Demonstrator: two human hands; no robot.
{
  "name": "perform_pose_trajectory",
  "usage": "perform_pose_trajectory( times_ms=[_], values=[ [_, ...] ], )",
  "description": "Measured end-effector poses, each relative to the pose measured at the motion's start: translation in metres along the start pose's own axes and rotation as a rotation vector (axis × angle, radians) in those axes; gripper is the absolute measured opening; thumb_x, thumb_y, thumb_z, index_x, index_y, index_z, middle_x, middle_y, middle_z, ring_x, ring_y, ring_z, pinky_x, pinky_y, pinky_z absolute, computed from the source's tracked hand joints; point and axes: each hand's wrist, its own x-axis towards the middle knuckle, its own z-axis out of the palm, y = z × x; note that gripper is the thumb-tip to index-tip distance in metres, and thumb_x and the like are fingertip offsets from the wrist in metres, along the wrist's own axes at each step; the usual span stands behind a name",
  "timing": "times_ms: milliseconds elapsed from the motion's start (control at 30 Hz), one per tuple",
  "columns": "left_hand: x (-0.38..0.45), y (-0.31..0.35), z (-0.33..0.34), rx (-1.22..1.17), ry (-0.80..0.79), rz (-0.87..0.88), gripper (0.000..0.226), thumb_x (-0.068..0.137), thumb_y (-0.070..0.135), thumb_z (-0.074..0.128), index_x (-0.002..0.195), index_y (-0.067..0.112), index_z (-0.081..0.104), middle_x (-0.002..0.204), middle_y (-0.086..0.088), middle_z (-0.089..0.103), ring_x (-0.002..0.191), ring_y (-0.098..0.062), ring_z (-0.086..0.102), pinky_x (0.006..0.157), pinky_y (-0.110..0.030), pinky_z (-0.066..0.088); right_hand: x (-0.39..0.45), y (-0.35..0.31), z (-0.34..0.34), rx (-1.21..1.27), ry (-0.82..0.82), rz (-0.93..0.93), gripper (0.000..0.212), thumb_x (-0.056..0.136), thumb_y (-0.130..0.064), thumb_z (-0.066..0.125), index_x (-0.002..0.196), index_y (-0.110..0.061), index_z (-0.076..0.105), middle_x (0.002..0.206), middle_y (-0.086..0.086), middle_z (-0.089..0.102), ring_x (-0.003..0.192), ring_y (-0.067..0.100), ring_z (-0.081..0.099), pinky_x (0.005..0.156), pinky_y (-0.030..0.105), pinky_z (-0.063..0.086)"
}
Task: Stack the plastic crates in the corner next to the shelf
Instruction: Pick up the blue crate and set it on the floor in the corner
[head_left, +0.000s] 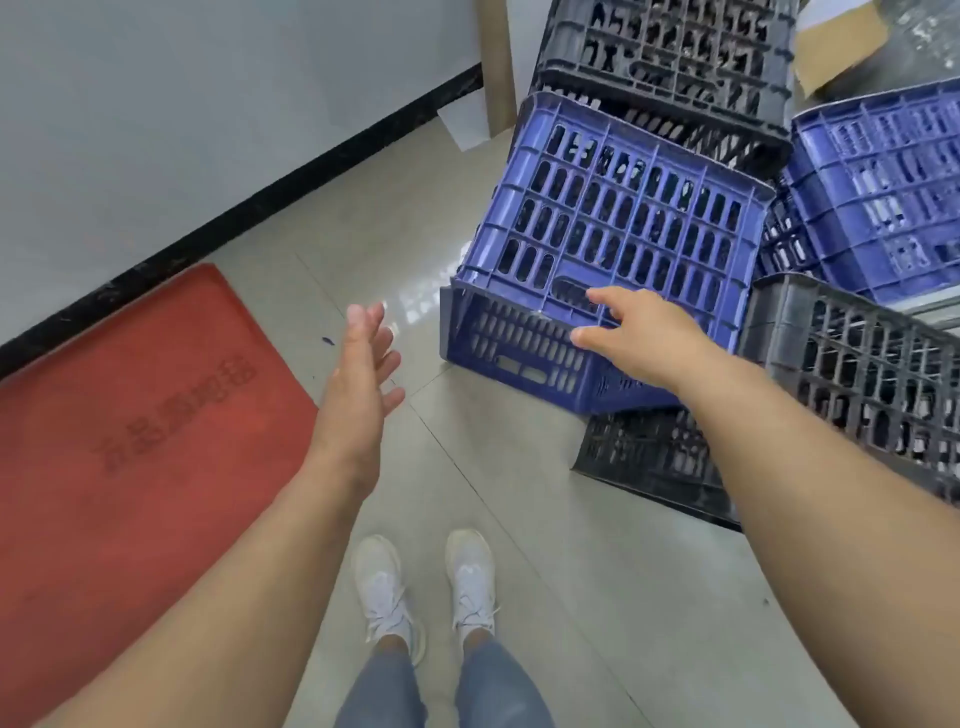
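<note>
- Crates lie in a loose heap on the tiled floor to our right: a blue slotted plastic crate sits tipped, base upward, leaning on a black slotted plastic crate behind it and overlapping a second black crate and a flattened black piece below.
- Our right hand rests on the blue crate's near upper edge, fingers spread and only lightly curved; we cannot tell whether any finger hooks the handle slot.
- Our left hand hangs in the air beside the crate, fingers straight and apart, holding nothing.
- Another blue crate lies further right, also tilted.
- Risk, as we judge it: lifting the tipped crate with one hand may twist it out of our hold, since the weight sits off-centre.
- Pulling it free may also shift the crates it leans on, sending them sliding toward our white shoes.
- A red floor mat lies to the left against the wall; its edge could catch a foot while we carry.
</note>
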Motion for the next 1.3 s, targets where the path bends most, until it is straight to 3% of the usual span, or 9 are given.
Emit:
perform_pose_trajectory(
  times_ms=[200, 300, 367, 500, 600, 733, 1033, 1167, 1300],
  values=[
    [0.014, -0.047, -0.001, -0.047, 0.001, -0.089, 0.058, 0.094, 0.06, 0.018, 0.14, 0.033, 0.04, 0.133, 0.008, 0.048, 0.119, -0.008, 0.05, 0.097, -0.032, 0.041, 0.026, 0.006, 0.032, -0.326, 0.176, -0.048, 0.06, 0.096, -0.053, 0.038, 0.148, -0.026, 0.026, 0.149, 0.006, 0.03, 0.133, 0.038, 0.027, 0.108, 0.049, 0.023],
    [0.026, -0.065, -0.005, -0.069, 0.007, -0.096, 0.059, 0.093, 0.061, 0.018, 0.139, 0.033, 0.041, 0.13, 0.009, 0.048, 0.119, -0.008, 0.05, 0.098, -0.033, 0.041, 0.039, 0.007, 0.044, -0.336, 0.269, -0.121, 0.057, 0.097, -0.051, 0.036, 0.147, -0.025, 0.029, 0.14, 0.003, 0.043, 0.127, 0.035, 0.027, 0.096, 0.047, 0.033],
    [0.036, -0.076, -0.008, -0.083, 0.014, -0.107, 0.059, 0.093, 0.061, 0.018, 0.139, 0.033, 0.041, 0.13, 0.009, 0.049, 0.119, -0.009, 0.05, 0.097, -0.032, 0.042, 0.043, 0.009, 0.055, -0.362, 0.341, -0.15, 0.055, 0.097, -0.051, 0.035, 0.144, -0.023, 0.035, 0.131, 0.003, 0.051, 0.123, 0.035, 0.029, 0.087, 0.046, 0.038],
    [0.053, -0.093, -0.011, -0.129, 0.031, -0.143, 0.059, 0.094, 0.061, 0.019, 0.138, 0.031, 0.042, 0.131, 0.007, 0.049, 0.12, -0.011, 0.05, 0.096, -0.033, 0.042, 0.045, 0.016, 0.075, -0.43, 0.599, -0.123, 0.054, 0.096, -0.051, 0.037, 0.14, -0.02, 0.044, 0.128, 0.008, 0.055, 0.109, 0.038, 0.042, 0.086, 0.046, 0.032],
    [0.06, -0.103, -0.016, -0.147, 0.037, -0.162, 0.06, 0.094, 0.06, 0.018, 0.139, 0.029, 0.042, 0.135, 0.004, 0.049, 0.121, -0.013, 0.05, 0.097, -0.035, 0.042, 0.055, 0.01, 0.08, -0.444, 0.551, -0.128, 0.054, 0.097, -0.052, 0.03, 0.144, -0.025, 0.035, 0.128, 0.007, 0.056, 0.112, 0.036, 0.047, 0.088, 0.045, 0.029],
    [0.063, -0.111, -0.029, -0.171, 0.058, -0.183, 0.061, 0.093, 0.061, 0.019, 0.138, 0.028, 0.043, 0.141, 0.0, 0.047, 0.119, -0.014, 0.05, 0.097, -0.036, 0.042, 0.061, 0.003, 0.073, -0.488, 0.518, -0.156, 0.05, 0.096, -0.056, 0.025, 0.131, -0.024, 0.042, 0.111, 0.008, 0.061, 0.102, 0.035, 0.055, 0.094, 0.045, 0.026],
    [0.067, -0.123, -0.066, -0.19, 0.134, -0.204, 0.06, 0.093, 0.06, 0.02, 0.137, 0.027, 0.045, 0.141, -0.001, 0.048, 0.121, -0.015, 0.049, 0.097, -0.036, 0.039, 0.055, -0.018, 0.089, -0.39, 0.497, -0.134, 0.059, 0.096, -0.054, 0.024, 0.146, -0.023, 0.03, 0.123, 0.015, 0.054, 0.111, 0.037, 0.049, 0.077, 0.042, 0.039],
    [0.072, -0.135, -0.085, -0.187, 0.148, -0.235, 0.061, 0.093, 0.061, 0.02, 0.138, 0.027, 0.044, 0.143, -0.003, 0.047, 0.118, -0.014, 0.049, 0.103, -0.04, 0.038, 0.053, -0.037, 0.107, -0.448, 0.556, -0.215, 0.066, 0.092, -0.057, 0.015, 0.146, -0.022, 0.031, 0.116, 0.013, 0.058, 0.099, 0.036, 0.056, 0.064, 0.036, 0.038],
    [0.073, -0.146, -0.116, -0.195, 0.167, -0.235, 0.063, 0.093, 0.062, 0.02, 0.14, 0.026, 0.042, 0.146, -0.005, 0.043, 0.125, -0.017, 0.046, 0.097, -0.036, 0.038, 0.047, -0.072, 0.128, -0.437, 0.624, -0.267, 0.07, 0.09, -0.059, 0.008, 0.139, -0.017, 0.038, 0.108, 0.013, 0.062, 0.085, 0.037, 0.06, 0.058, 0.034, 0.036]
  ],
)
